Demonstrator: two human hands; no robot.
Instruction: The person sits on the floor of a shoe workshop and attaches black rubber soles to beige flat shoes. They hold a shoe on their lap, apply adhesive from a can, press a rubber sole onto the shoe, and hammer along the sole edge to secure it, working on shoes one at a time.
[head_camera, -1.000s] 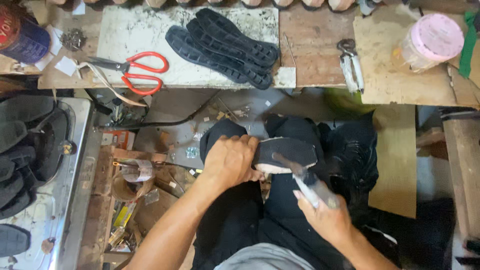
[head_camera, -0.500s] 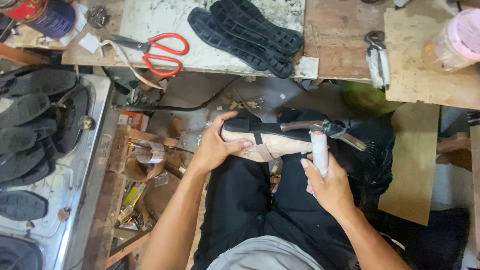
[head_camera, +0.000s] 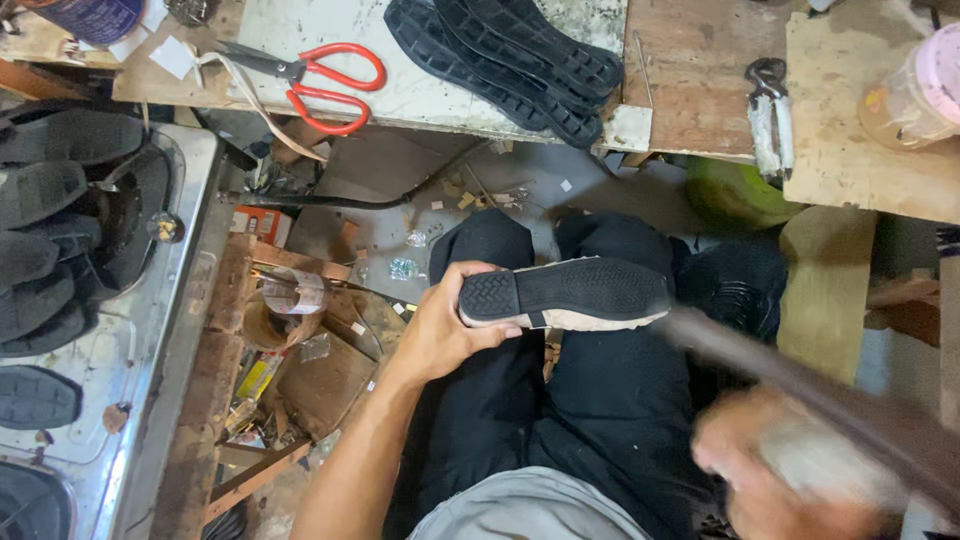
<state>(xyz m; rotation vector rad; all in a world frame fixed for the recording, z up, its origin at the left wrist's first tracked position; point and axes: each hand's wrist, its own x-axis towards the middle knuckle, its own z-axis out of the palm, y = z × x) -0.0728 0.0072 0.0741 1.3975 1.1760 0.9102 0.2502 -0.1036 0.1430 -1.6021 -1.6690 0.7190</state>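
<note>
The left hand (head_camera: 440, 335) is grasping a shoe (head_camera: 565, 293) sole-up at mid-frame, steadying it over the lap. The right hand (head_camera: 790, 475), blurred at lower right, is clenching a hammer (head_camera: 800, 385) for striking.

Left hand (head_camera: 440, 335) gripping sole-up shoe (head_camera: 565, 295) on lap, right hand (head_camera: 790, 475) (blurred) holding hammer (head_camera: 850, 405)

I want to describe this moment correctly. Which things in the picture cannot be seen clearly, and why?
- Right hand, head view: smeared by motion; its grip is unclear.
- Tool in that hand: a blurred streak, kind unclear.
- Upper of the shoe: hidden, only the sole faces the camera; left hand covers the heel end.
- Pink-lidded jar: cut by the right edge.
- Dark soles on the metal stove: cut by the left edge.
</note>
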